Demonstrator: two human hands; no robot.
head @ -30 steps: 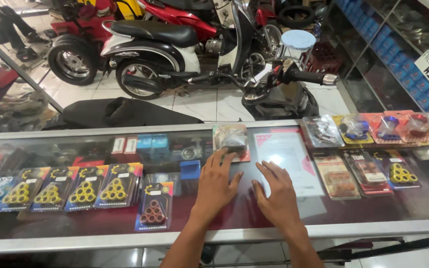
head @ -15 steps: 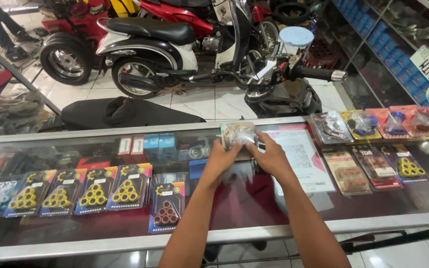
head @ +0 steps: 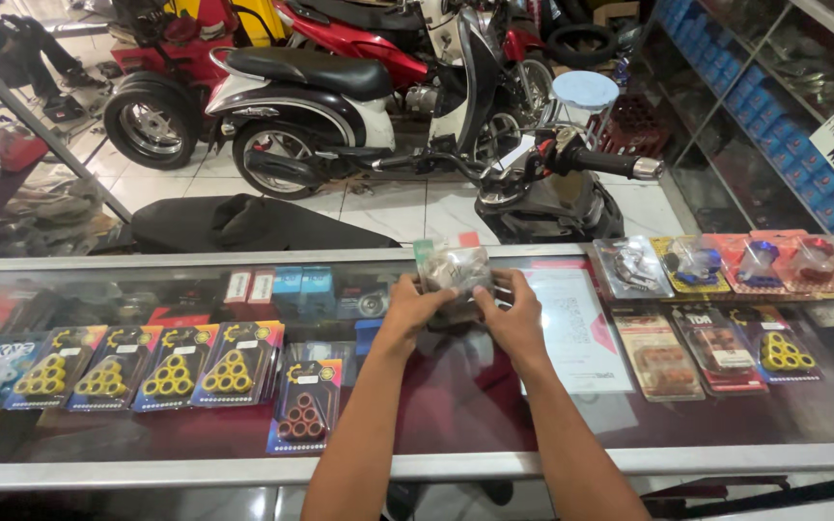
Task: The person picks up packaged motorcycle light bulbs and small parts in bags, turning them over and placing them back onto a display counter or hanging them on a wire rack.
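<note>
Right now, through the head view, I am watching both hands closing on one clear blister pack (head: 454, 270), lifted just above the glass surface (head: 494, 405) near its far edge. My left hand (head: 415, 307) is pinching its left side, my right hand (head: 511, 314) its right side, so the pack is sitting squarely between the two grips, equally near each. A paper sheet (head: 576, 333) is lying just right of them.

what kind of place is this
Most likely a motorcycle parts shop: a glass display counter holds carded packs of yellow rollers, scooters are parked on the tiled floor behind it, and both hands hold a blister-packed part.
</note>
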